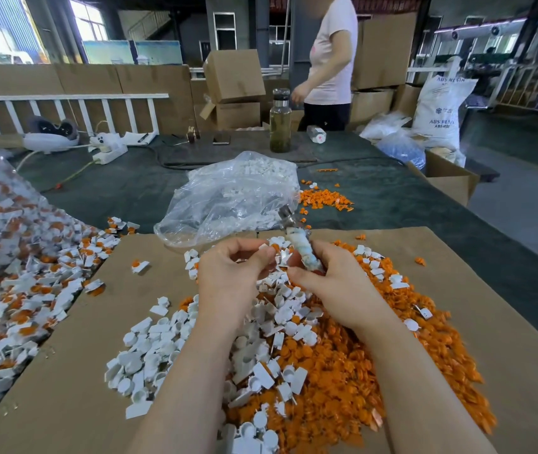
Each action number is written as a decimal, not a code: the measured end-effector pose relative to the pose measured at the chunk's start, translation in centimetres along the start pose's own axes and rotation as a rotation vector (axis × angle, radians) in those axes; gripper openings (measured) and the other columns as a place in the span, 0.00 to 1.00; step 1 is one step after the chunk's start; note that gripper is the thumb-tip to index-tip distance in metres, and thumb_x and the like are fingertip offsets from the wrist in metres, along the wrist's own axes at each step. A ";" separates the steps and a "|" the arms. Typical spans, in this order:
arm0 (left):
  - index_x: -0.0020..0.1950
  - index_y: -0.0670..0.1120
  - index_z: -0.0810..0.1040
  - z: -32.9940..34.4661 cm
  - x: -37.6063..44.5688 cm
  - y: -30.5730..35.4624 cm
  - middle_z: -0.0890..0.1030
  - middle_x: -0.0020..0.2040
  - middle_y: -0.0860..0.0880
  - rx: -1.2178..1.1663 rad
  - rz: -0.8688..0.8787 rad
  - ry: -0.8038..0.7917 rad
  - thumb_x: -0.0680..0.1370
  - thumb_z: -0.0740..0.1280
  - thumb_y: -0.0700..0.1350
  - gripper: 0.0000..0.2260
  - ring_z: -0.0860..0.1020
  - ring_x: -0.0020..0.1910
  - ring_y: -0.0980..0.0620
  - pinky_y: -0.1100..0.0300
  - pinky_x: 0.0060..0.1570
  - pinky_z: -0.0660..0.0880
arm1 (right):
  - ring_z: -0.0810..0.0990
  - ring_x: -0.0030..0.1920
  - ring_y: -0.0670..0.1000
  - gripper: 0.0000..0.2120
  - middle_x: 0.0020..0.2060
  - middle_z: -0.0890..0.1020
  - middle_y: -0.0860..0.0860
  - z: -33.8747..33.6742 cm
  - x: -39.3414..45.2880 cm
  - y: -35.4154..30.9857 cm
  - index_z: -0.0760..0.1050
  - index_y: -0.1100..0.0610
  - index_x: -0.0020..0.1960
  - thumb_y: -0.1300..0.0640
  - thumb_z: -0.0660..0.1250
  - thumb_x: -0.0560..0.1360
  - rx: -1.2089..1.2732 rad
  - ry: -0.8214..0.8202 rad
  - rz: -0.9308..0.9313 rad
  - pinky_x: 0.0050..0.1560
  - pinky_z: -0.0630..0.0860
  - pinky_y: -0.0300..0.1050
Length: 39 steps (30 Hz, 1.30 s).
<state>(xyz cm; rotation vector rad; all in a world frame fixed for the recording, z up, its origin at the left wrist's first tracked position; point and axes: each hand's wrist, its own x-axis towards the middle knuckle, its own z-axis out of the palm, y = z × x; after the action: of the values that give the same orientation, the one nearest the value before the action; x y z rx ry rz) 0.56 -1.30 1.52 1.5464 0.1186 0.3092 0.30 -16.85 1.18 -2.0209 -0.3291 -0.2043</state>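
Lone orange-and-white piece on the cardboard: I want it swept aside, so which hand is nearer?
Left. The left hand, pinching a white part, sits just right of the piece; the right hand, gripping a taped tool, is farther right, beyond the left one.

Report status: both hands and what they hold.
Left hand pinches a small white part. Right hand grips a wrapped tool. Pile of white and orange parts under both hands; plastic bag just beyond.
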 end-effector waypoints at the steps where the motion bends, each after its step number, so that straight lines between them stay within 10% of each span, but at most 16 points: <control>1: 0.42 0.47 0.84 -0.2 0.1 0.0 0.86 0.36 0.50 -0.041 -0.005 0.003 0.74 0.75 0.37 0.05 0.85 0.36 0.52 0.66 0.36 0.79 | 0.76 0.35 0.37 0.04 0.34 0.79 0.40 -0.3 -0.1 0.1 0.76 0.49 0.45 0.55 0.70 0.74 -0.021 -0.048 0.013 0.35 0.70 0.28; 22: 0.43 0.43 0.83 -0.9 0.6 0.3 0.85 0.34 0.49 -0.249 -0.011 -0.039 0.74 0.72 0.33 0.06 0.83 0.33 0.54 0.66 0.35 0.78 | 0.75 0.33 0.38 0.11 0.35 0.77 0.43 0.1 -0.4 -0.1 0.75 0.45 0.43 0.62 0.67 0.74 -0.171 -0.218 0.039 0.32 0.70 0.32; 31: 0.44 0.44 0.83 -1.2 0.7 0.2 0.85 0.36 0.50 -0.259 -0.076 -0.052 0.74 0.72 0.34 0.05 0.83 0.34 0.55 0.65 0.36 0.79 | 0.77 0.36 0.49 0.07 0.38 0.80 0.47 0.7 -0.3 0.3 0.76 0.50 0.46 0.61 0.65 0.74 -0.278 -0.170 0.031 0.38 0.76 0.50; 39: 0.54 0.39 0.80 -7.5 2.8 0.0 0.87 0.41 0.44 -0.754 -0.465 0.421 0.79 0.68 0.39 0.06 0.86 0.42 0.54 0.64 0.39 0.82 | 0.75 0.35 0.49 0.02 0.34 0.77 0.47 0.2 -0.2 0.5 0.74 0.52 0.45 0.58 0.67 0.74 -0.367 0.049 -0.016 0.34 0.73 0.49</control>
<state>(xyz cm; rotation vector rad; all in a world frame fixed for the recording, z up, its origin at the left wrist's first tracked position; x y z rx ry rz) 1.27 6.64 1.60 0.6609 0.6104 0.2607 0.29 -16.90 0.57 -2.3705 -0.2924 -0.3434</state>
